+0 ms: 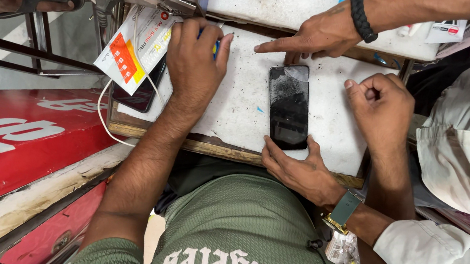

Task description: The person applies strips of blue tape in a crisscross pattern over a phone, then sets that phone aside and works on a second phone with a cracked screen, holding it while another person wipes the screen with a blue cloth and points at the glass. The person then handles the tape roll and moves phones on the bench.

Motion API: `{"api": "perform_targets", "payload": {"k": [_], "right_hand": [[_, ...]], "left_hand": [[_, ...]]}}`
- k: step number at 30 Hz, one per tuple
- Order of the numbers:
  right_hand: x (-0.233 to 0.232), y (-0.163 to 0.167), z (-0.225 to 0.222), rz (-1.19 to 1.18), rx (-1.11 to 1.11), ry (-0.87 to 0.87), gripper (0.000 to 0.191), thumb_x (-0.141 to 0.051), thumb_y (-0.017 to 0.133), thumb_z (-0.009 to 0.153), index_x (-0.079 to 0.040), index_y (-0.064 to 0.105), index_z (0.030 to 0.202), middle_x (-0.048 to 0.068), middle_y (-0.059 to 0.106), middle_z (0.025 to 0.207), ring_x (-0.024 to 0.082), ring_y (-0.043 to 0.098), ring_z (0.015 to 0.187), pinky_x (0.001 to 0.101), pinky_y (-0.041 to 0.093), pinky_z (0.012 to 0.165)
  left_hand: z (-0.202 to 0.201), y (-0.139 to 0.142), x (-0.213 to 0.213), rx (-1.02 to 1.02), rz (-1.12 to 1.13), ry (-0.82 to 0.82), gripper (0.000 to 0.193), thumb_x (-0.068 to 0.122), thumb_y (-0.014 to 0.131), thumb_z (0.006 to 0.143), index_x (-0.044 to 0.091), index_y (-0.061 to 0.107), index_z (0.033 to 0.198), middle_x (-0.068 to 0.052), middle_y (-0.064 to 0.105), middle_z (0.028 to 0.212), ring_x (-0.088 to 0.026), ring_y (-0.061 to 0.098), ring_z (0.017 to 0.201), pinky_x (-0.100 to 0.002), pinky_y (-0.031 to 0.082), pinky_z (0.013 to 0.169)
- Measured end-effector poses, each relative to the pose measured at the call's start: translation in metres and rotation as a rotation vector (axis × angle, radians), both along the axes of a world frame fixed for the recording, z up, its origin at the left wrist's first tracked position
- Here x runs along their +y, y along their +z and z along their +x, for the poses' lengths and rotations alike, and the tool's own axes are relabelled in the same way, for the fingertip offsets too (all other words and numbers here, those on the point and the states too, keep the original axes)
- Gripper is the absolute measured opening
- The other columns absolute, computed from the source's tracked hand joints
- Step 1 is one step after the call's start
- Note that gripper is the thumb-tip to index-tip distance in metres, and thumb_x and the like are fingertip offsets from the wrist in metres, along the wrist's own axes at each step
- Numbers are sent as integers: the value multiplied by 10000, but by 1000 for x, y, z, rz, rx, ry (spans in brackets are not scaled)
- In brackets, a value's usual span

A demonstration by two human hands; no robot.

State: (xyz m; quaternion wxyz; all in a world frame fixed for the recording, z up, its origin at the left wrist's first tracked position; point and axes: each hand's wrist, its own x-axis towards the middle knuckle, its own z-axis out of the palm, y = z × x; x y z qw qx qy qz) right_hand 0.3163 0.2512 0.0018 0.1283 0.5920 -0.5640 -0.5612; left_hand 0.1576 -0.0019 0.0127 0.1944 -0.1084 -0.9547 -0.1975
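Blue and yellow, just peeking out between curled fingers (191, 28): a small piece (216, 47), too hidden to name, gripped tight in the left hand (195, 64) at the far edge of the white counter (238, 108). Right hand (379, 105) balled into a loose fist near the counter's right side, thumb tucked over the knuckles, nothing showing inside it; cannot tell whether something small is hidden there. Between the two hands, flat on the counter, a black phone (288, 109) with a cracked screen, long axis running straight away from the body, lying to the right of the left fingers and to the left of the right fist, touched by neither and about equally near to both. Resting against the phone's near end, a co-worker's hand (302, 170) with a green watch (345, 208) and a white sleeve, fingers spread along the counter's front edge. Just beyond the phone's far end, another person's pointing hand (318, 38), black bracelet (362, 13) at the wrist, forefinger stretched out leftward toward the left hand. Further out on the left, a white and orange packet (135, 48) lying over a second dark phone (141, 96), a white cable (103, 110) looping off the counter's corner, and a red panel (7, 140) below.
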Motion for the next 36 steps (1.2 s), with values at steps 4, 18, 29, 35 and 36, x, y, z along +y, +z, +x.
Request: {"api": "perform_targets", "payload": {"k": [4, 18, 29, 35, 36], "right_hand": [[4, -10, 3, -12, 166, 27, 898, -182, 891, 717, -36, 458, 1490, 96, 465, 1240, 237, 515, 1205, 327, 453, 1123], [16, -16, 5, 48, 206, 71, 898, -156, 883, 738, -58, 444, 1516, 88, 471, 1279, 219, 520, 1205, 273, 465, 1106], [22, -27, 9, 94, 336, 166, 892, -259, 843, 796, -30, 388, 1528, 97, 452, 1278, 222, 494, 1217, 234, 423, 1123], [32, -45, 14, 114, 342, 192, 840, -276, 809, 872, -44, 362, 1543, 94, 460, 1325, 201, 510, 1251, 209, 444, 1115], [32, -44, 14, 99, 178, 133, 892, -264, 847, 819, -21, 364, 1529, 117, 457, 1297, 234, 499, 1257, 237, 426, 1109]], "left_hand": [[-2, -2, -2, -6, 8, 14, 231, 273, 834, 973, 78, 711, 986, -88, 584, 1055, -263, 560, 1008, -403, 500, 817], [22, -10, -2, -92, 38, 12, 183, 229, 816, 941, 81, 713, 969, -83, 624, 1064, -292, 574, 1005, -427, 507, 850], [24, 0, -19, -153, 98, 42, 213, 245, 817, 948, 68, 699, 936, -98, 640, 1045, -302, 588, 989, -434, 507, 848], [30, 16, -34, -347, 141, -120, 247, 279, 812, 929, 59, 702, 900, -111, 666, 994, -306, 620, 974, -444, 513, 844], [34, 17, -35, -401, 133, -176, 250, 289, 808, 920, 60, 710, 907, -113, 669, 988, -301, 625, 970, -442, 516, 839]]}}
